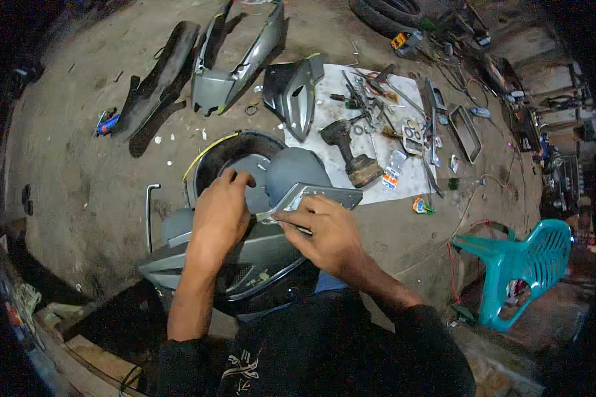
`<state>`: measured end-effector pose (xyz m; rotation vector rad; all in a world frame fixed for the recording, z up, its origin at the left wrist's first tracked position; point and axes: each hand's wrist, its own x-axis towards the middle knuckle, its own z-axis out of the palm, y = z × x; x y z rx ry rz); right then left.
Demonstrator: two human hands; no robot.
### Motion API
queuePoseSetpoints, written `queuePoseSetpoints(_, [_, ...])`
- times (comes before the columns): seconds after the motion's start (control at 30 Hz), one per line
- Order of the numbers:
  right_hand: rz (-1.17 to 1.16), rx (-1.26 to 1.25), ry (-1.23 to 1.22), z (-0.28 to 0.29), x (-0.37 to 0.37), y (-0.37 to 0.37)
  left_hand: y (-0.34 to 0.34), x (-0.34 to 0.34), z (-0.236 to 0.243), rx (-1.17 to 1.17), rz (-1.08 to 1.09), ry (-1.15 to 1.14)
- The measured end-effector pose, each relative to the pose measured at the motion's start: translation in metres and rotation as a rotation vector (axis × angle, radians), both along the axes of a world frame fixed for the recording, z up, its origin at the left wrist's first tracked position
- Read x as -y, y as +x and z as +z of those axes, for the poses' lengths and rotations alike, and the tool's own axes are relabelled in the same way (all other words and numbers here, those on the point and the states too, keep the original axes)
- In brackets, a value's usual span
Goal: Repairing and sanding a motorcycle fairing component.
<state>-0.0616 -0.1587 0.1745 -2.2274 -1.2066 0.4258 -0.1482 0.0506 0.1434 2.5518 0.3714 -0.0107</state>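
Note:
A dark grey motorcycle fairing panel [265, 253] lies across my lap, with a raised lighter arm [341, 194] reaching to the right. My left hand [222, 208] is bent over the panel's far side, fingers curled; their tips are partly hidden and I cannot see what they hold. Fingers of my right hand [324, 228] are pinched together against the panel's upper part, around something thin and dark that I cannot make out. Just beyond both hands stands a black round tub [202, 173] with a yellow strip along its rim.
Other fairing panels [212, 92] lie on the floor beyond the tub. A white sheet [334, 76] bears a cordless drill [351, 155] and several hand tools. To the right are a green plastic chair [503, 264] and a rectangular tray [465, 132]. Tyres [387, 16] lie at the back.

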Motion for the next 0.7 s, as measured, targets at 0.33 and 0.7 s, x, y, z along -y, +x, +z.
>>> queuePoseSetpoints(0.33, [-0.134,0.039,0.157,-0.003,0.007,0.008,-0.006,-0.003,0.008,-0.087,0.072,0.003])
queuePoseSetpoints(0.7, [0.043,0.052,0.106,-0.007,0.002,0.003,-0.006,-0.004,0.000,-0.016,0.046,0.026])
